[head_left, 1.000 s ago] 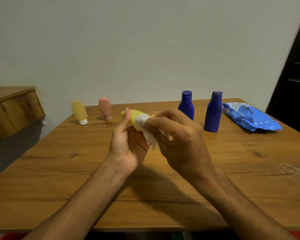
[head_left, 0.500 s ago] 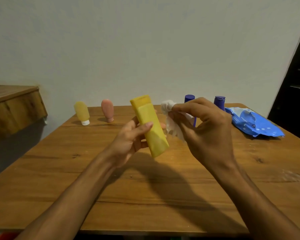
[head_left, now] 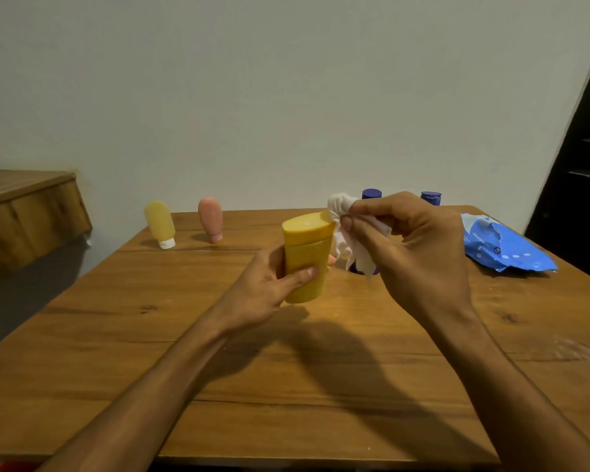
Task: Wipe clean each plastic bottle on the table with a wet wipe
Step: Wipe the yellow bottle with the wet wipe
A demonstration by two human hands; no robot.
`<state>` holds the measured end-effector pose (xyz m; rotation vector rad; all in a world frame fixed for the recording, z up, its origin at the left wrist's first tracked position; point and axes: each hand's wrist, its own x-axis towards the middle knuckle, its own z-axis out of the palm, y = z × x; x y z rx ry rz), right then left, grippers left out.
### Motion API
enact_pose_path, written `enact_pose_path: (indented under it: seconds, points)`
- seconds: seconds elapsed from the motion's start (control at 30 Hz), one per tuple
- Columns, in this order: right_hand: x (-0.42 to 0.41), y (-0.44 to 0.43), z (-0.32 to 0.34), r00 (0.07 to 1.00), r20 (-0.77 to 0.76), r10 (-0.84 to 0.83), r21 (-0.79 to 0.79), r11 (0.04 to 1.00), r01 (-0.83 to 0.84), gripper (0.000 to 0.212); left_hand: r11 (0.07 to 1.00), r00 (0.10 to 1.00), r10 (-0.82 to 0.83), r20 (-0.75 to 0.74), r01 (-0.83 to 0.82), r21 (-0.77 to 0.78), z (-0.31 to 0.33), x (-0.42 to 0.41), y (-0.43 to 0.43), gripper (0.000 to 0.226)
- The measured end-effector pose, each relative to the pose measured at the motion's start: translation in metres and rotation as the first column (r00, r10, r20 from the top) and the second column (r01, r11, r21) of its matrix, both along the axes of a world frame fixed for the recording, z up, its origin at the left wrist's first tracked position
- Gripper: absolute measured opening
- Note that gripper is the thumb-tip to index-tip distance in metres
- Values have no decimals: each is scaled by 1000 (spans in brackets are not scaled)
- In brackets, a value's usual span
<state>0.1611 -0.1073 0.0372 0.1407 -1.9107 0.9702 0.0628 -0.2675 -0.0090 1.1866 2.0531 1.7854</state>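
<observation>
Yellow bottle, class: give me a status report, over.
Left hand grips yellow bottle upright above table. Right hand pinches wet wipe at its top edge. Nothing blocks; blue bottles behind right hand.

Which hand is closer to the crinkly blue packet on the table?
Right. The right hand, pinching the white wipe, is just left of the blue packet. The left hand is farther left, gripping the yellow bottle.

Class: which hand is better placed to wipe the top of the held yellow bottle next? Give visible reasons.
Right. The right hand pinches the wet wipe at the top of the yellow bottle; the left hand is busy gripping that bottle.
</observation>
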Motion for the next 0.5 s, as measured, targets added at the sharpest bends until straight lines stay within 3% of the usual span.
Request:
enact_pose_path:
  seconds: [0.17,0.3,0.5]
  points:
    - [5,-2,6,999,46,6,-63,998,-3,21,999,995,32,-95,-35,-27,-2,2,1,48]
    - [8,-3,11,990,140,14,-65,998,-5,22,995,979,72,-193,-83,-50,-1,5,2,35]
    - [14,-22,7,982,188,-16,121,993,-7,19,986,949,123,-290,-149,-71,-4,8,5,40]
